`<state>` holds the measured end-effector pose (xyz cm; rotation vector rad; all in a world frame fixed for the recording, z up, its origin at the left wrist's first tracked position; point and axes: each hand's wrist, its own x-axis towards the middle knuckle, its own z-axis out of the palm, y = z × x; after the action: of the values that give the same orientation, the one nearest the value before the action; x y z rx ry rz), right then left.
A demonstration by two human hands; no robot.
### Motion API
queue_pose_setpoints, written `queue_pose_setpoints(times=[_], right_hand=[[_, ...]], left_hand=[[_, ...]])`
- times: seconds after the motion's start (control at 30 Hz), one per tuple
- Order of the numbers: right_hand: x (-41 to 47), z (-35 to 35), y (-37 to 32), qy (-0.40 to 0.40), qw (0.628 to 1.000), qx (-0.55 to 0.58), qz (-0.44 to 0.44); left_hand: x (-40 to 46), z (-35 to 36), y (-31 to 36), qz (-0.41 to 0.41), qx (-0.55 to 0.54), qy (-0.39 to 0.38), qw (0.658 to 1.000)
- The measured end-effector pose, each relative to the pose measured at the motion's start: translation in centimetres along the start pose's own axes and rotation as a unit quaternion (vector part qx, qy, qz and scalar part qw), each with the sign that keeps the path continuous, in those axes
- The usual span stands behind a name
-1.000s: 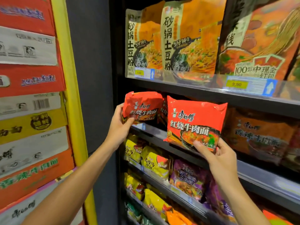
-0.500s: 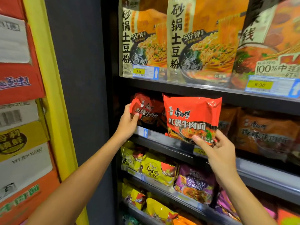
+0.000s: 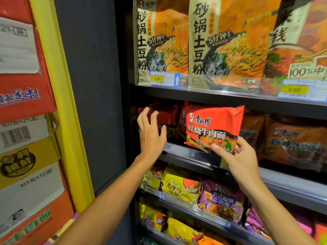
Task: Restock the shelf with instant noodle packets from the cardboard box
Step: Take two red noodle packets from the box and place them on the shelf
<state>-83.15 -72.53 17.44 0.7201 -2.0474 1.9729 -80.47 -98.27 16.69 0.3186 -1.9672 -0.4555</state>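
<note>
Head view: a dark shelf unit (image 3: 212, 96) with several tiers of noodle packets, seen from in front and slightly left.
Held packet, look: a bright red instant noodle packet (image 3: 214, 128), glossy and puffed, with white brand characters at upper left, a line of large characters across the middle, and a bowl of noodles pictured below.
Held packet, place: in front of the second tier, its lower edge just above that tier's front rail (image 3: 191, 154), in front of darker red packets already on the tier.
Right hand: the right hand (image 3: 238, 161) pinches the packet's lower right corner, thumb on the printed face, the other fingers curled behind it.
Left hand: the left hand (image 3: 152, 133) has its fingers spread and nearly straight, gripping nothing; it is raised before the shelved red packet (image 3: 168, 119) at the tier's left end. Whether the fingertips touch it cannot be told.
Held packet, orientation: upright, printed face toward the camera, text reading level; long axis runs left to right, tilted slightly with the right side a little higher.
Shelved red packet: stands upright in shadow, well back on the tier.
</note>
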Motion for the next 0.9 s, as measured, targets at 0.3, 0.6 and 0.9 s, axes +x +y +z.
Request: queue_pose_setpoints(times=[0.3,0.6,0.9], right_hand=[[4.9,4.1,-0.1,-0.037,0.981,-0.187,0.017],[7.1,5.7,-0.9,-0.163,0.857,-0.484,0.067],[7.7,5.4,-1.7,-0.244,0.781,-0.562,0.122]], left_hand=[[-3.5,-0.6,-1.3,0.054,0.085,-0.185,0.978],[-2.4,-1.2,-0.9,0.047,0.16,-0.291,0.942],[-0.2,-1.4,-0.5,0.045,0.214,-0.373,0.902]])
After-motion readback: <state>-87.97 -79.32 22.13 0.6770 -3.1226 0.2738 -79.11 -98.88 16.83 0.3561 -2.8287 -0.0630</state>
